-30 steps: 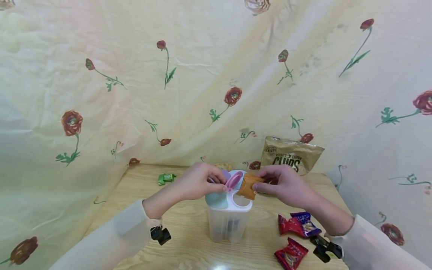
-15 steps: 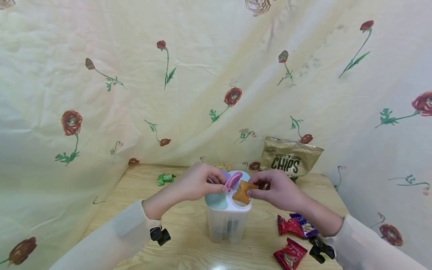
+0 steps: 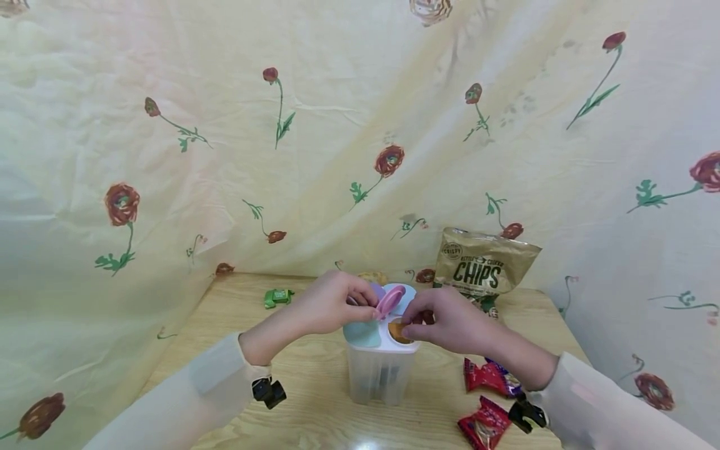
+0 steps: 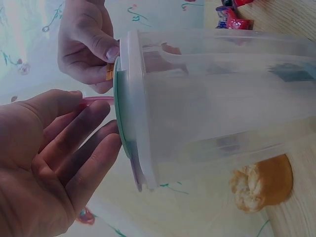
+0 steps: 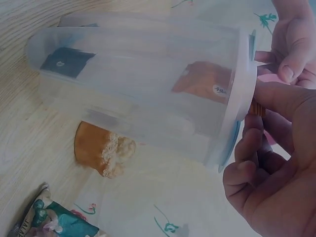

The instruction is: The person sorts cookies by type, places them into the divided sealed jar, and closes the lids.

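A tall translucent storage container (image 3: 375, 375) stands upright on the table, its white lid fitted with coloured flaps. With thumb and fingers, my left hand (image 3: 332, 304) pinches the raised pink flap (image 3: 390, 302). My right hand (image 3: 458, 322) is at the round opening beside it, pinching the top edge of an orange packet (image 3: 398, 330). Through the wall in the right wrist view, most of that packet (image 5: 205, 83) hangs inside, near the top. A dark packet (image 5: 68, 62) lies at the container's bottom. The teal flap (image 3: 362, 334) lies closed.
A gold chips bag (image 3: 478, 265) stands at the back right. Red packets (image 3: 485, 422) and a blue one (image 3: 510, 382) lie under the right forearm. A small green packet (image 3: 278, 298) is back left. Behind the container sits a tan object with a crumbly pale top (image 5: 98, 148).
My right hand has moved left and down, carrying the orange packet from above the lid into the round opening. The left hand stays at the raised pink flap.
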### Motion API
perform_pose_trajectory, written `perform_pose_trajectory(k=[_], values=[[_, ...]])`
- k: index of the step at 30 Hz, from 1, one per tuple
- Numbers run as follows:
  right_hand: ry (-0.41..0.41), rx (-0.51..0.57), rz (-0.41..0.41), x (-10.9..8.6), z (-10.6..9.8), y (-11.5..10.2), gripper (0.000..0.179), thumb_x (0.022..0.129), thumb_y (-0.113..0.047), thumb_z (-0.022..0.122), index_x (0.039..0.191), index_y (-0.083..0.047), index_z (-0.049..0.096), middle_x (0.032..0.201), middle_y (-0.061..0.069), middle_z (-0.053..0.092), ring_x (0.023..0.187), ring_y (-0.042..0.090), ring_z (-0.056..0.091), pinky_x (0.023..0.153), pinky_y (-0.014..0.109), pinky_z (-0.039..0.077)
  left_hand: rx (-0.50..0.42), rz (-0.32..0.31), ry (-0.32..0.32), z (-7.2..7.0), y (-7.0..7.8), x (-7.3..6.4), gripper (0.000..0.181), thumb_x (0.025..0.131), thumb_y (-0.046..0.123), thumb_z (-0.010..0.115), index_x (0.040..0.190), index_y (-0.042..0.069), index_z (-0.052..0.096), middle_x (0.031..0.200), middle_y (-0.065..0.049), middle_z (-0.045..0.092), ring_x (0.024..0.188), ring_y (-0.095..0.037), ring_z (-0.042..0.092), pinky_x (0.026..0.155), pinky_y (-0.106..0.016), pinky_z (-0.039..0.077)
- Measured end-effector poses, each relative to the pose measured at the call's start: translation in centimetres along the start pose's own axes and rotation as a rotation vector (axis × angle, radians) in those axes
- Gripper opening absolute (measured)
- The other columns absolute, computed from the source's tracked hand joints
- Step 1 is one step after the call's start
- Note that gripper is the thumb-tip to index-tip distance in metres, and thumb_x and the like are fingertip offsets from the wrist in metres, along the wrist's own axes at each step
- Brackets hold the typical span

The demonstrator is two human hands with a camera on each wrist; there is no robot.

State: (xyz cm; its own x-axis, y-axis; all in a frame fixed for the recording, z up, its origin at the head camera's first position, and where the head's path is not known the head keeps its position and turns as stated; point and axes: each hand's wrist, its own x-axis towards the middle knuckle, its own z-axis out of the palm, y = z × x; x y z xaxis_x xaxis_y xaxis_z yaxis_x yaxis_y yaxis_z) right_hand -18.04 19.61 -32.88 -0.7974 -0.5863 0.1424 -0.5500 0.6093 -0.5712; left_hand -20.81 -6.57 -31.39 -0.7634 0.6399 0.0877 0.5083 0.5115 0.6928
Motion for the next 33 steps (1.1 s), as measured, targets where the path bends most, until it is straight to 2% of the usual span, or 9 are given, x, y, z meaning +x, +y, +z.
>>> perform_pose_trajectory(k=[3,10,15,24,27,33], values=[[0.001,-0.010,-0.002,0.1,0.1,-0.1,0.004,0.088,-0.022,0.082,0.090,-0.023,0.079,0.088,-0.012,0.070,0.071,0.005,0.056,0.061,0.024,0.049,-0.003,0.003,-0.001,0.0,0.0,0.0,0.005,0.092,0.021,0.078,0.097,0.021,0.079,0.098,0.009,0.077,0.093,-0.008,0.071,0.082,-0.027,0.059],[0.034,0.014,-0.023,0.5,0.9,-0.3,0.012,0.087,-0.017,0.083,0.091,-0.027,0.079,0.079,-0.015,0.069,0.058,0.005,0.051,0.051,0.023,0.045,0.003,0.018,0.001,0.1,-0.1,-0.1,0.005,0.092,0.021,0.078,0.097,0.020,0.079,0.095,0.010,0.077,0.091,-0.006,0.070,0.081,-0.025,0.058],[-0.016,0.006,-0.023,0.7,1.1,-0.5,0.009,0.090,-0.018,0.081,0.089,-0.027,0.080,0.082,-0.018,0.072,0.057,0.002,0.052,0.052,0.022,0.046,0.002,0.033,0.008,0.2,-0.2,-0.2,0.005,0.092,0.021,0.078,0.097,0.020,0.079,0.093,0.010,0.077,0.090,-0.005,0.070,0.080,-0.024,0.058],[-0.083,-0.151,-0.074,1.1,1.0,-1.0,0.008,0.092,-0.020,0.077,0.089,-0.026,0.081,0.079,-0.020,0.070,0.058,-0.002,0.055,0.053,0.020,0.048,0.015,0.045,0.014,0.2,-0.4,-0.3,0.004,0.093,0.021,0.077,0.096,0.020,0.079,0.093,0.010,0.077,0.090,-0.005,0.071,0.078,-0.024,0.058],[-0.084,-0.171,-0.087,1.1,1.0,-1.1,0.006,0.093,-0.021,0.076,0.091,-0.026,0.080,0.079,-0.020,0.069,0.058,-0.001,0.056,0.054,0.020,0.049,0.016,0.043,0.019,0.2,-0.4,-0.3,0.004,0.093,0.021,0.077,0.096,0.020,0.079,0.093,0.009,0.077,0.089,-0.005,0.071,0.078,-0.024,0.057],[-0.047,-0.072,-0.052,0.4,0.3,-0.8,0.005,0.092,-0.020,0.077,0.096,-0.023,0.080,0.082,-0.017,0.071,0.056,0.003,0.055,0.055,0.023,0.050,0.021,0.058,0.034,0.3,-0.4,-0.3,0.004,0.092,0.022,0.078,0.095,0.021,0.079,0.093,0.009,0.077,0.088,-0.004,0.071,0.078,-0.024,0.058]])
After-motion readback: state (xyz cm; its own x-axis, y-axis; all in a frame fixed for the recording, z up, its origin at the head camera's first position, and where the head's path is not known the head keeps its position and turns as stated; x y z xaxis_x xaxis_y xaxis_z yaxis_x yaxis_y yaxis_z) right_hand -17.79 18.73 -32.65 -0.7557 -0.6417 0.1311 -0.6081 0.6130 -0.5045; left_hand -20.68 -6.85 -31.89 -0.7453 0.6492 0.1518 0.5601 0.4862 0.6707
